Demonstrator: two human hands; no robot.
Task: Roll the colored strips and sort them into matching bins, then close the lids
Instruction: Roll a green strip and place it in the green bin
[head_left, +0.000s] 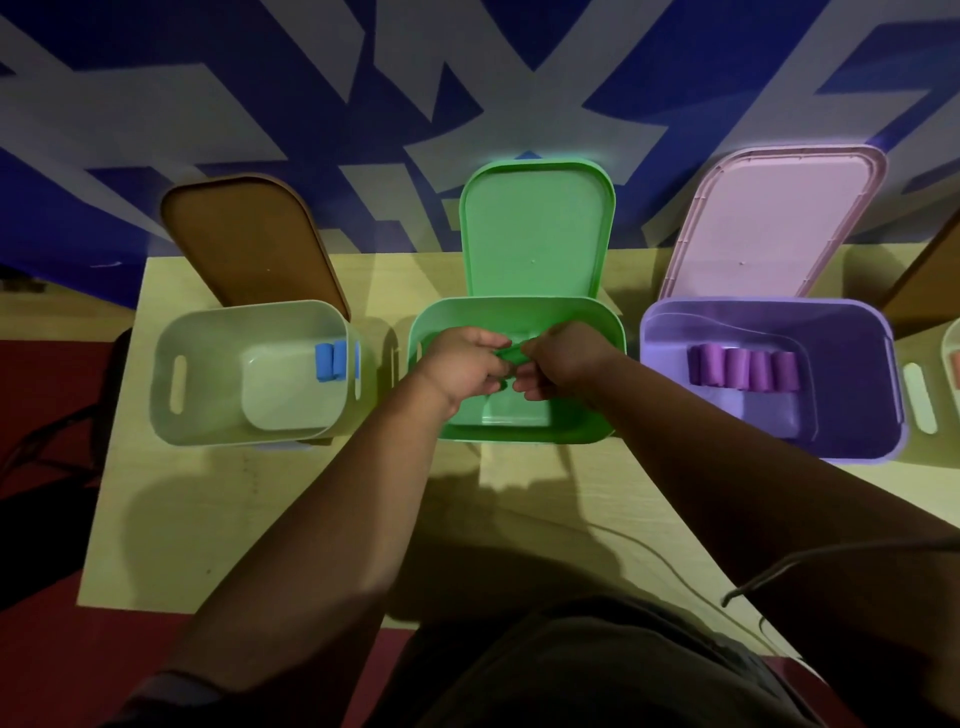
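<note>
Left hand (462, 364) and right hand (563, 358), fingers curled, pinching green strip (511, 353) over green bin (597, 431).

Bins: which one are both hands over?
The middle green bin; left hand and right hand pinch a green strip there. The white bin and purple bin flank it.

Bare forearms (322, 519), dark grey trousers (597, 670)

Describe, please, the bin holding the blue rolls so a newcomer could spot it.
Open bins stand in a row on the yellow table. It is the pale bin at the left end, beside the green bin. It alone holds blue rolls; its raised lid is brown.
</note>
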